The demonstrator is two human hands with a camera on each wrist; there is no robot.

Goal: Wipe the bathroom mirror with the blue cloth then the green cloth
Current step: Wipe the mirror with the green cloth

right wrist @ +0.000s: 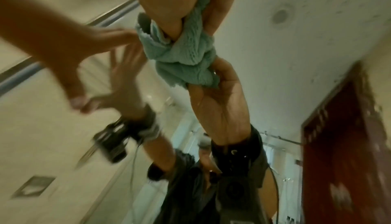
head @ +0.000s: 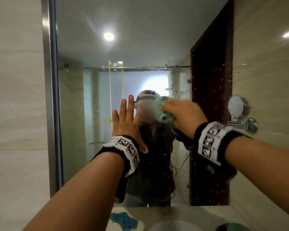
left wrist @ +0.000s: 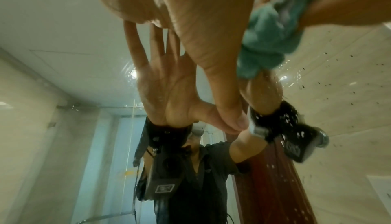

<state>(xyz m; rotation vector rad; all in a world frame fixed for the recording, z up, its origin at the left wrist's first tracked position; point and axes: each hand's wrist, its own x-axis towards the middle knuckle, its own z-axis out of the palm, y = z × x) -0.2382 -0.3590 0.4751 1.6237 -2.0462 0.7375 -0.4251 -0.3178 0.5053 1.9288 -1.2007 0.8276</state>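
The bathroom mirror [head: 140, 47] fills the wall ahead and reflects a person. My right hand [head: 183, 114] grips a bunched green cloth [head: 163, 114] and presses it on the glass at about head height. The right wrist view shows that green cloth [right wrist: 184, 57] crumpled between my fingers and meeting its own reflection. My left hand [head: 125, 119] lies flat on the mirror just left of the cloth, fingers straight and pointing up, holding nothing. The blue cloth [head: 123, 220] lies crumpled on the counter below the mirror, left of the basin.
Water droplets speckle the mirror's right side [head: 212, 90], over the reflected dark red door. A round chrome mirror on an arm [head: 237, 106] sticks out of the right wall. A white basin [head: 170, 225] sits below, with a green object [head: 230, 227] beside it. Tiled wall [head: 15, 97] flanks the left.
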